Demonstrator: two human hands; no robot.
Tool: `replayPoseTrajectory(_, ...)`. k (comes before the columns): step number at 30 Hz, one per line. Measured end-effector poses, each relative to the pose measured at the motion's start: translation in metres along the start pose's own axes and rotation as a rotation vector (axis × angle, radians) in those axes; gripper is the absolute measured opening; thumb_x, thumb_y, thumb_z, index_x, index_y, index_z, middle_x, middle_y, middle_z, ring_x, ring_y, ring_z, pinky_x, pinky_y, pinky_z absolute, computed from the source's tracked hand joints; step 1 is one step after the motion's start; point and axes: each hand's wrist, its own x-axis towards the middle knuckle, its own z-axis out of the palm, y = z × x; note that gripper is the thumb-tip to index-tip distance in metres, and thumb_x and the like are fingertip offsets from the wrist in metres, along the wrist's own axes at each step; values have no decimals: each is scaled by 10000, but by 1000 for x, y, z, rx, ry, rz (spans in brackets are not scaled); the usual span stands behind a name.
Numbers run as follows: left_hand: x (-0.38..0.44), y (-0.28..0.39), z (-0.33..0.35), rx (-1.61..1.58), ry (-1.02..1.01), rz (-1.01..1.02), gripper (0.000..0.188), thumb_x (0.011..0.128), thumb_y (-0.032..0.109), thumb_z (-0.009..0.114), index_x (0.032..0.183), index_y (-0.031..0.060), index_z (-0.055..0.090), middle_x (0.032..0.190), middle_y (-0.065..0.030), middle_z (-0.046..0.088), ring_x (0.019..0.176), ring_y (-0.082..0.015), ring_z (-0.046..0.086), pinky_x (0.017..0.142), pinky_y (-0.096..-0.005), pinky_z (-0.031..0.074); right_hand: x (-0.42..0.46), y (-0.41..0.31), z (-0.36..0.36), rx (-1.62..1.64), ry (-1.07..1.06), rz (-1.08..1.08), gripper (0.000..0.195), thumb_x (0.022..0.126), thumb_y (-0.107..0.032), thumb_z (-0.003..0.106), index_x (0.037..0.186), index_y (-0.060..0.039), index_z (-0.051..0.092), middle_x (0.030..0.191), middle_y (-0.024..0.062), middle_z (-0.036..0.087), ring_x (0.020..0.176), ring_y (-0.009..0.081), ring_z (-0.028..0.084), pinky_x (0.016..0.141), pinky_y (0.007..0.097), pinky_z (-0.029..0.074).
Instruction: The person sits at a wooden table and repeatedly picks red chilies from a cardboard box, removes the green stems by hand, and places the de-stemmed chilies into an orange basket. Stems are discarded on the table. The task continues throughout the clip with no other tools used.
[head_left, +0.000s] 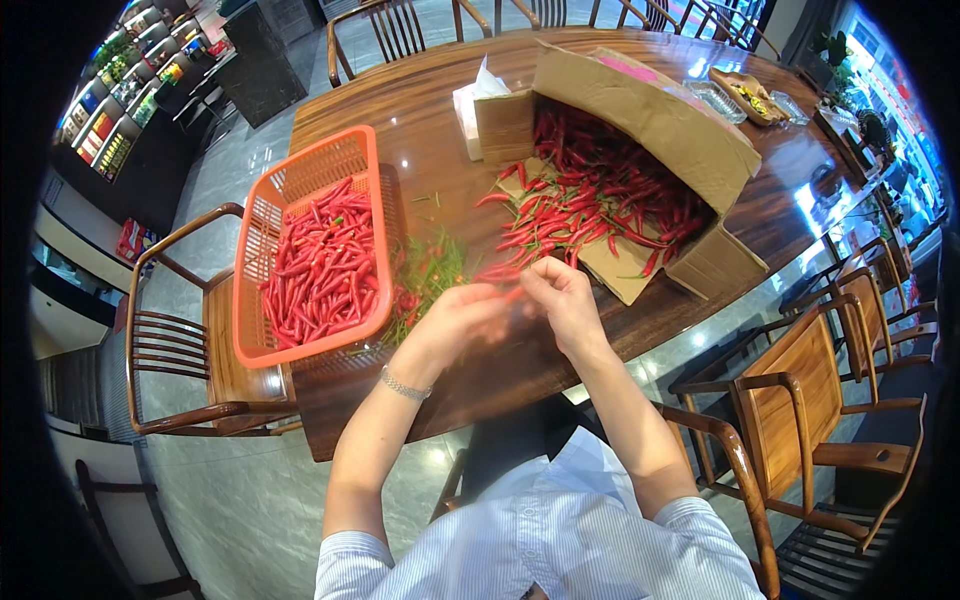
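Over the table's near side, my left hand (474, 306) and my right hand (561, 296) meet at the fingertips. Between them is a red chili pepper (513, 294), blurred by motion, with the fingers of both hands pinched on it. To the left, an orange plastic basket (381, 247) holds a heap of stemless red chilies (322, 270). Green chili stems (431, 270) lie piled beside the basket, with bits of red among them. Beyond my right hand, a cardboard box (645, 112) lies on its side, and stemmed red chilies (562, 214) spill from its open end onto its flap.
The glossy wooden table (435, 180) bears a tissue pack (469, 112) behind the box, clear plastic containers (715, 101) and a wooden tray (750, 97). Wooden armchairs stand around it, one chair (217, 330) left of the basket and another chair (795, 382) at my right.
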Motion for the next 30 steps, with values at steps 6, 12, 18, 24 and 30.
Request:
replayPoseTrajectory(6,3,-2,-10,-144,-122,-55,234,932,180,474,1015,-21,559,755,-125,629,652,-216,635,586,-286,517,4,7,8,-127,7,6,83,834,-88,641,808,-23,595,681,-8,577,621,62,515,579,219,420)
replayPoseTrajectory(12,2,-14,-26,-96,-131,-64,198,922,181,500,989,-2,538,723,-118,619,615,-208,627,572,-287,518,8,19,12,-232,3,21,79,822,-76,641,787,-23,595,674,-16,571,614,52,492,560,210,396)
replayPoseTrajectory(18,-3,-6,-14,-154,-117,-56,223,898,207,548,965,-5,527,743,-125,628,646,-232,644,604,-315,541,12,10,11,-120,33,1,94,843,-106,626,778,-46,592,675,-27,560,595,50,463,558,204,372)
replayPoseTrajectory(24,-5,-7,-17,-143,-170,-59,260,881,228,570,966,-13,526,746,-136,629,652,-250,647,624,-338,545,11,12,7,-57,5,48,99,849,-122,628,796,-45,596,689,-27,564,611,44,484,580,197,392)
replayPoseTrajectory(30,-5,-8,-19,-113,-203,-40,276,882,263,567,936,-5,525,716,-137,616,618,-269,632,627,-346,533,6,7,10,-118,-12,7,82,859,-107,610,817,-38,598,697,-28,567,626,47,505,593,195,412)
